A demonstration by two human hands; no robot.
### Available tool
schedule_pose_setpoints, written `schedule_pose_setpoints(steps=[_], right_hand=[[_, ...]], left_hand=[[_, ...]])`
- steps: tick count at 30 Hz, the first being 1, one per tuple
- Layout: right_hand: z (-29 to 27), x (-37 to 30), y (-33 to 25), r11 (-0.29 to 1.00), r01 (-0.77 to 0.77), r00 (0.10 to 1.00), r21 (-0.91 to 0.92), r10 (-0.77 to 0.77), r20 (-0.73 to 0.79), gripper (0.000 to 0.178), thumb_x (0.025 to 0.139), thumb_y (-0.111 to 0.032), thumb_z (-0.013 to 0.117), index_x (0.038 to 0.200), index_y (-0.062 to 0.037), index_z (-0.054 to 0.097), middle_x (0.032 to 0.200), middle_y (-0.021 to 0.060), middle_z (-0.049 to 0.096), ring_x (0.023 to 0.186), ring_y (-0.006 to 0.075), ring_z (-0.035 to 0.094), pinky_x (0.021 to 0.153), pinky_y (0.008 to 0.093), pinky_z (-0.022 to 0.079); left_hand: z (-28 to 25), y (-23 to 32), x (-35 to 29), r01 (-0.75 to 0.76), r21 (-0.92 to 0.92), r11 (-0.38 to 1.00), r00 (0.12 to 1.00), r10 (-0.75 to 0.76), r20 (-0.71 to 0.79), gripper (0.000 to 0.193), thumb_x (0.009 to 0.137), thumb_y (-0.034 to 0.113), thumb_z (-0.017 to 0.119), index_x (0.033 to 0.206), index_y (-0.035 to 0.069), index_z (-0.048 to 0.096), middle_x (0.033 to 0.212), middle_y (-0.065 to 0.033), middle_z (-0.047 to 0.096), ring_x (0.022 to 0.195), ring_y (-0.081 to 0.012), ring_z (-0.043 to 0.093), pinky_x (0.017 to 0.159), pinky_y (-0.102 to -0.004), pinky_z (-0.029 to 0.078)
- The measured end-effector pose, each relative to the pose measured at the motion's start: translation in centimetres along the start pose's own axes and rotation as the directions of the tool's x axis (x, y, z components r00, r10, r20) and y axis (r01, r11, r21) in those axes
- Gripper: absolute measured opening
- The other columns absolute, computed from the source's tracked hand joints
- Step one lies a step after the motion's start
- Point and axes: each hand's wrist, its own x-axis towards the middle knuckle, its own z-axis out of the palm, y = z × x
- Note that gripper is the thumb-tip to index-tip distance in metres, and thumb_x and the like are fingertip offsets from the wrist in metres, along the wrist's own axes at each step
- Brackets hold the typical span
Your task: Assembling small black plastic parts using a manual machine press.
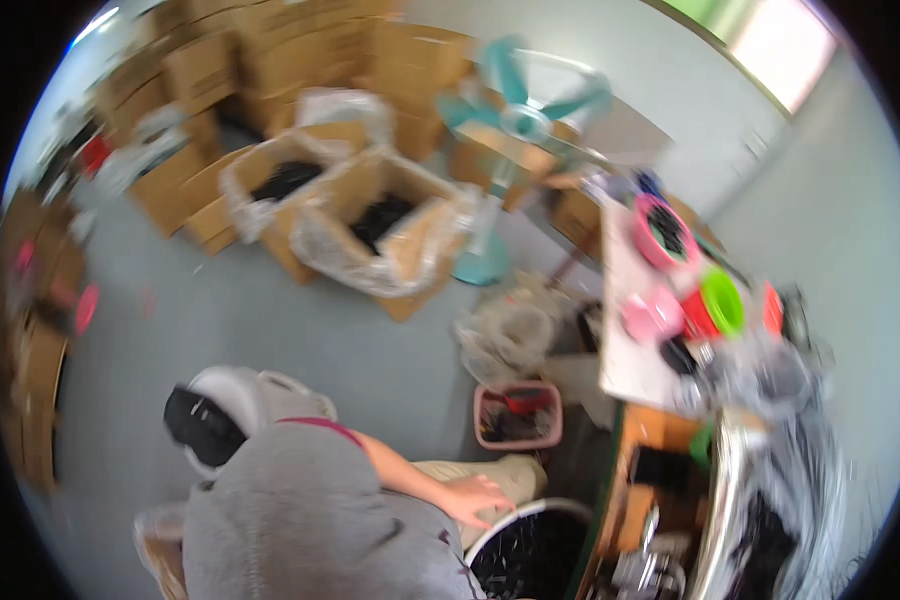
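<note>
My bare left arm comes out of a grey short sleeve with dark red trim. My left hand (475,497) lies over my beige trouser leg, its fingers loosely apart with nothing seen in them. Close to the fingertips is the rim of a white bucket (498,524), filled with small black pieces (535,560); whether the fingers touch the rim I cannot tell. My right hand is out of view. The picture is somewhat smeared.
Right of the bucket stands a workbench with an orange-brown front (650,425) and metal parts. A pink basin (560,425) sits on the floor. Further off are plastic-lined cartons (315,235), a teal fan (527,122) and a white table (618,345) with colored tubs. A white rounded object (225,385) is behind me.
</note>
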Motion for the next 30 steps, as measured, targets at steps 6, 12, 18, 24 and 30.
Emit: schedule_pose_setpoints(steps=[6, 12, 18, 24, 30], right_hand=[[0.1, -13.1, -2.2, 0.650, -0.230, 0.755, 0.725, 0.589, -0.289, 0.008, 0.090, -0.005, 0.063, 0.090, 0.0026, 0.063, 0.075, 0.0083, 0.063, 0.051, 0.0074, 0.049, 0.044, 0.0200, 0.035], [3.6, -16.6, -1.0, 0.377, -0.222, 0.829, 0.899, 0.558, -0.029, 0.012, 0.089, -0.002, 0.063, 0.098, 0.0060, 0.065, 0.078, 0.0105, 0.066, 0.055, 0.0097, 0.054, 0.052, 0.0207, 0.041], [4.1, -17.6, -0.6, 0.267, -0.163, 0.866, 0.950, 0.501, 0.008, 0.010, 0.090, -0.002, 0.063, 0.098, 0.0047, 0.064, 0.085, 0.0100, 0.067, 0.060, 0.0074, 0.057, 0.049, 0.0197, 0.045], [3.3, -18.6, -0.3, 0.198, -0.075, 0.846, 0.977, 0.531, -0.042, 0.009, 0.091, -0.002, 0.063, 0.097, 0.0046, 0.064, 0.084, 0.0099, 0.067, 0.057, 0.0069, 0.055, 0.047, 0.0189, 0.042], [2.3, -18.9, -0.7, 0.229, -0.023, 0.845, 0.973, 0.524, -0.104, 0.009, 0.090, 0.000, 0.063, 0.095, 0.0066, 0.064, 0.079, 0.0116, 0.065, 0.051, 0.0075, 0.050, 0.046, 0.0191, 0.039]], left_hand=[[-3.2, 8.7, 5.1, -0.136, -0.326, 0.935, 0.991, 0.127, -0.051, 0.047, 0.086, 0.013, 0.067, 0.131, 0.013, 0.054, 0.097, -0.0028, 0.065, 0.094, -0.0236, 0.061, 0.089, -0.0385, 0.046], [-5.2, 19.8, 11.2, -0.618, -0.411, 0.670, 0.735, 0.678, 0.000, 0.035, 0.077, 0.009, 0.075, 0.111, 0.006, 0.069, 0.104, -0.0066, 0.066, 0.092, -0.0231, 0.064, 0.078, -0.0337, 0.053], [-2.0, 22.0, 12.3, -0.697, -0.453, 0.556, 0.581, 0.808, 0.097, 0.028, 0.075, 0.008, 0.077, 0.102, 0.005, 0.072, 0.095, -0.0057, 0.068, 0.082, -0.0201, 0.066, 0.066, -0.0296, 0.056], [-2.2, 23.1, 13.1, -0.711, -0.371, 0.597, 0.564, 0.800, 0.207, 0.034, 0.076, 0.006, 0.070, 0.110, 0.007, 0.067, 0.117, -0.0044, 0.059, 0.096, -0.0211, 0.062, 0.061, -0.0260, 0.055], [-2.7, 23.4, 14.7, -0.587, -0.453, 0.671, 0.530, 0.741, 0.411, 0.039, 0.072, 0.000, 0.074, 0.111, 0.006, 0.070, 0.112, -0.0094, 0.061, 0.087, -0.0224, 0.065, 0.067, -0.0298, 0.056]])
